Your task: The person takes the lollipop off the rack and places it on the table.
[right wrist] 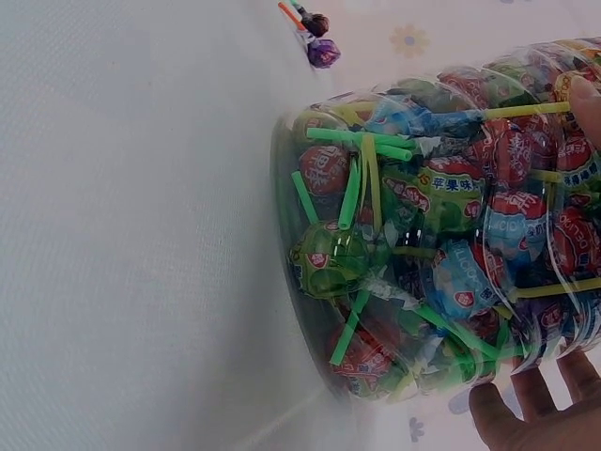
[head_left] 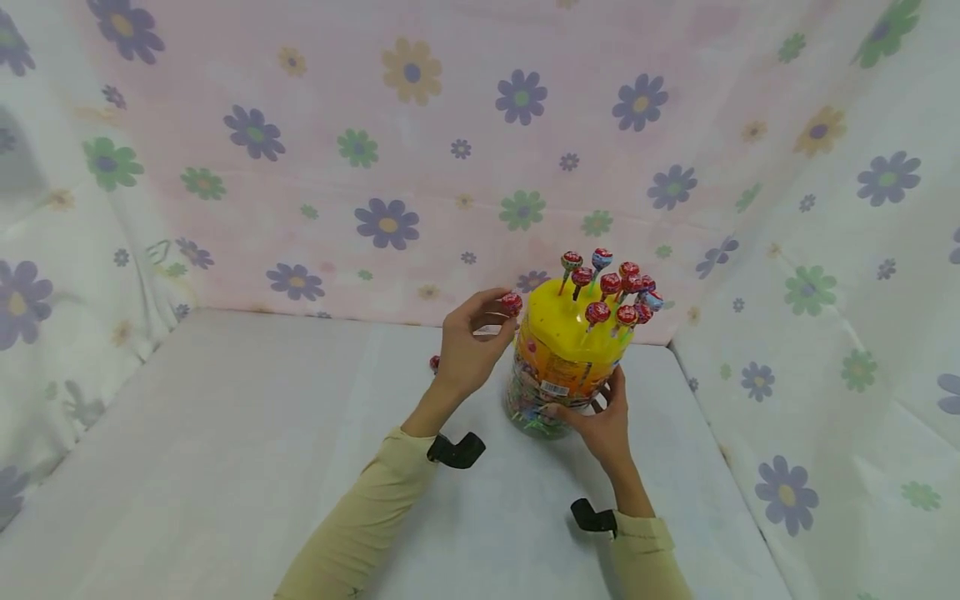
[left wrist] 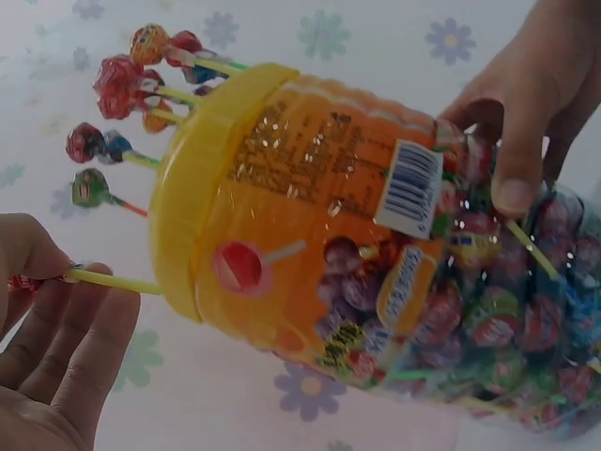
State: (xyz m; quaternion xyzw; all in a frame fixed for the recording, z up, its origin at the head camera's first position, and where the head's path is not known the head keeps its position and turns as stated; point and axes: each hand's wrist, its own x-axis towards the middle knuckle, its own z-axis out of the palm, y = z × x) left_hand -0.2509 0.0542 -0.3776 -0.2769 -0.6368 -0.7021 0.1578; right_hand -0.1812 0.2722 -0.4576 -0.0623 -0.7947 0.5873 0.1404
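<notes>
I am in the middle of planting lollipops in the yellow lid of the lollipop jar, which stands upright on the white table near the back right corner, its long axis running straight up. My right hand wraps the clear lower body of the jar from the near side, fingers curled on the plastic, and steadies it. My left hand pinches one red lollipop between thumb and fingers just beside the lid's left edge. In the left wrist view its yellow-green stick runs from my fingers to the lid's rim and seems to touch it, so the stick lies roughly crosswise, pointing toward the jar, with the sweet head at my fingertips. A cluster of lollipops already stands in the lid, heads up and sticks down. I judge the next move calls for swinging the stick round until it points down, finding a free hole on the left of the lid and pressing it in while my right hand keeps the jar from tipping. Two spare lollipops lie on the table behind the jar.
</notes>
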